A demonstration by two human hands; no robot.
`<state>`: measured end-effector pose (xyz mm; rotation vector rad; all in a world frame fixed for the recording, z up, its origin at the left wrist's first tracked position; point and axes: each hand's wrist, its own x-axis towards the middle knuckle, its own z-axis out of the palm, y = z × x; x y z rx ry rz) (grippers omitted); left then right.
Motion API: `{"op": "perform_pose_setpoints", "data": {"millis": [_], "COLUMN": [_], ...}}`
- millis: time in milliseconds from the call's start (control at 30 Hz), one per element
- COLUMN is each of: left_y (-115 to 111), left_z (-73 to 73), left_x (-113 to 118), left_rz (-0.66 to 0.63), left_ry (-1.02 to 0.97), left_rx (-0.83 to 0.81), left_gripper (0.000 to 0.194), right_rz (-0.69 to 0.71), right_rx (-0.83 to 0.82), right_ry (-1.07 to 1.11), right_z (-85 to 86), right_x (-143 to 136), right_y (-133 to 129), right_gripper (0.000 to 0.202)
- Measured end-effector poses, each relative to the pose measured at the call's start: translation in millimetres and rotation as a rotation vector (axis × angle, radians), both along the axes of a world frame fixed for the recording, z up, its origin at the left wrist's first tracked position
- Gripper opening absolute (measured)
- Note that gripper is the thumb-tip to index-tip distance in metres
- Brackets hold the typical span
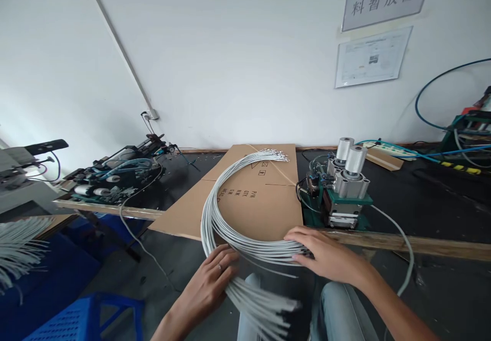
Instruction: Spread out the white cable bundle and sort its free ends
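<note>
Nearest the camera, the left hand (pixel 215 274) is closing its grip around a bundle of thin pale-grey cables (pixel 210 213), whose lower ends are hanging, blurred, over the light-blue jeans (pixel 343 313). The right hand (pixel 316 251) is gripping another end of the bundle, though its exact finger contact is hard to make out. The curved bundle is lying mostly on a flat brown cardboard sheet (pixel 268 208) on the black bench (pixel 399 203), left of a green-based machine with silver cylinders (pixel 345 190).
</note>
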<state>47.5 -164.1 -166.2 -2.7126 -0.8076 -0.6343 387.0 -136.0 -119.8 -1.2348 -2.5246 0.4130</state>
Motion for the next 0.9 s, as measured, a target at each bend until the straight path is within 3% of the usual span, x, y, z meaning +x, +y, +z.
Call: {"op": "perform_pose_setpoints", "data": {"millis": [100, 167, 300, 500, 633, 667, 767, 900], "left_y": [-13, -20, -23, -19, -20, -20, -25, -37], "left_z": [-13.1, -20.6, -28.5, -27.2, -41.2, -46.9, -62.7, -69.4], "left_x": [-26, -42, -72, -108, -108, -105, -92, -71], "left_rz": [0.067, 0.131, 0.209, 0.335, 0.434, 0.46, 0.522, 0.533], "left_ry": [0.071, 0.138, 0.281, 0.41, 0.445, 0.457, 0.502, 0.549], "left_rx": [0.015, 0.023, 0.029, -0.014, -0.064, -0.081, -0.148, -0.259], "left_gripper": [0.035, 0.036, 0.037, 0.043, 0.033, 0.03, 0.034, 0.05], "right_rz": [-0.048, -0.087, -0.17, -0.199, -0.222, -0.231, -0.258, -0.238], "right_rx": [0.097, 0.183, 0.358, 0.499, 0.553, 0.564, 0.584, 0.571], "right_ry": [-0.103, -0.163, -0.256, -0.277, -0.293, -0.309, -0.354, -0.369], "right_z": [-14.1, -24.7, -38.4, -46.2, -57.0, -58.9, -57.9, -42.2], "right_x": [-15, -31, -56, -72, -100, -107, -122, -118], "right_y": [-7, -10, -14, -27, -31, -29, -23, -23], "right_gripper": [0.062, 0.068, 0.033, 0.028, 0.086, 0.083, 0.038, 0.034]}}
